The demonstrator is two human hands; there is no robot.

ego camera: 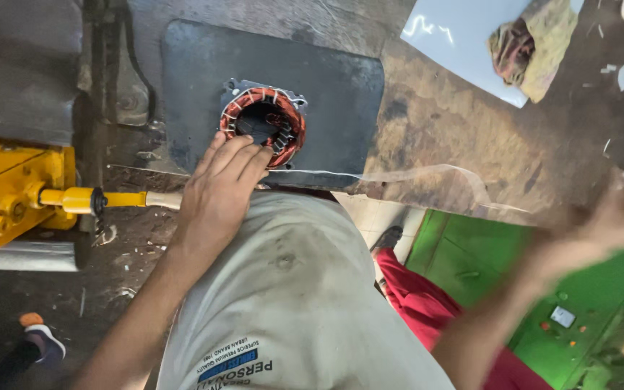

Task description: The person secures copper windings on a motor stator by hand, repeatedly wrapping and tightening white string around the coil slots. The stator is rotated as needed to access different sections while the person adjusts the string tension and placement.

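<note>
A motor stator [263,123] with copper windings and white ties lies on a dark metal plate [326,94] on the workbench. My left hand [219,186] rests flat on the stator's near edge, fingers spread over the windings. A strip of clear plastic sheet [427,177] curves along the bench's front edge towards my right hand [619,217]. That hand is blurred at the far right and seems to pinch the sheet's end.
A yellow machine [9,191] with a yellow rod [102,200] stands at the left. A white sheet [464,43] with a crumpled rag [532,47] lies at the back right. A green cabinet [485,267] sits below the bench. Someone's shoes [37,339] show at bottom left.
</note>
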